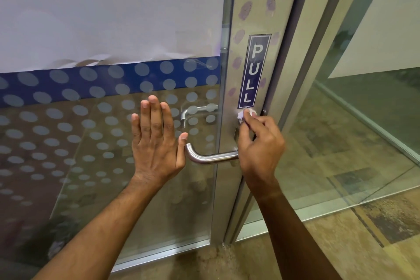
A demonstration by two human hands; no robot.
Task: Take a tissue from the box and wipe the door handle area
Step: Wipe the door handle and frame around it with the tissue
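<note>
A steel lever door handle juts left from the metal door stile. My right hand pinches a crumpled white tissue and holds it against the stile, just under the blue PULL sign and above the handle's base, which the hand hides. My left hand lies flat on the glass door, fingers straight and pointing up, its thumb close to the handle's bent end. No tissue box is in view.
The glass carries frosted dots and a blue band, with white paper above. A second handle shows through the glass. Purple smudges dot the stile. Glass panels and tiled floor lie to the right.
</note>
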